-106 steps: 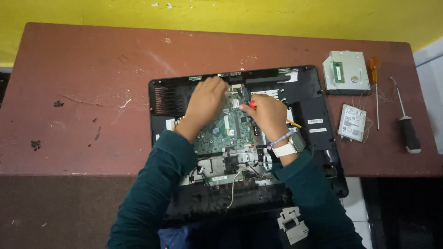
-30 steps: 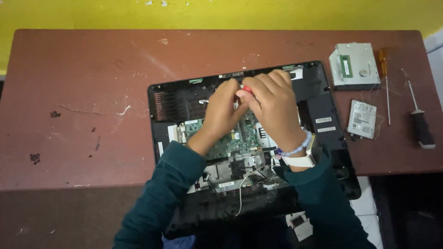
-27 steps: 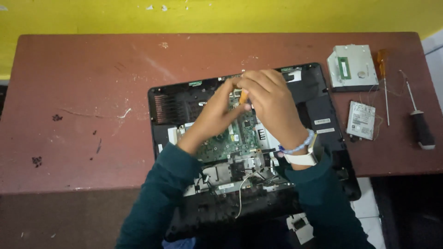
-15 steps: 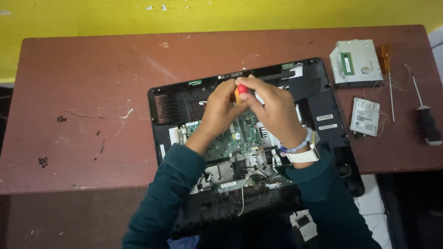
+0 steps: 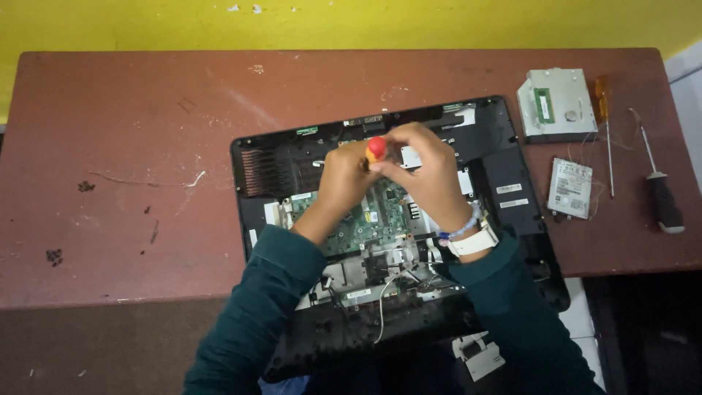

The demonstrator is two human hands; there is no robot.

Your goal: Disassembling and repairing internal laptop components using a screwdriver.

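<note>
- Centrally, a small screwdriver with a red and yellow handle tip (image 5: 376, 148) stands upright over the opened laptop base (image 5: 504, 175), just above the middle of the frame; only its handle end shows, the shaft is hidden by the fingers.
- The left hand (image 5: 345, 175) is closed around the screwdriver from the left, fingers curled against the handle.
- The right hand (image 5: 428, 172) is closed on the same screwdriver from the right, fingertips pinching near the red tip; a white watch (image 5: 474, 240) and a beaded bracelet sit on its wrist.
- Both forearms wear dark teal sleeves (image 5: 256, 314) that come up from the bottom edge of the frame.
- Under the hands lies a green circuit board (image 5: 365, 223) inside the black laptop base, with a vent grille at the base's upper left and loose white cables near its lower edge.
- The laptop base rests on a worn reddish-brown table (image 5: 131, 146), its lower part overhanging the table's near edge.
- At the upper right of the frame lies a grey optical drive (image 5: 559, 102); just below it, a silver hard drive (image 5: 570, 188).
- Right of those drives are 2 more screwdrivers, well apart from the hands: 1 with an orange handle (image 5: 602, 99) and 1 with a black handle (image 5: 664, 201).
- A yellow wall (image 5: 365, 22) runs along the top of the frame.
</note>
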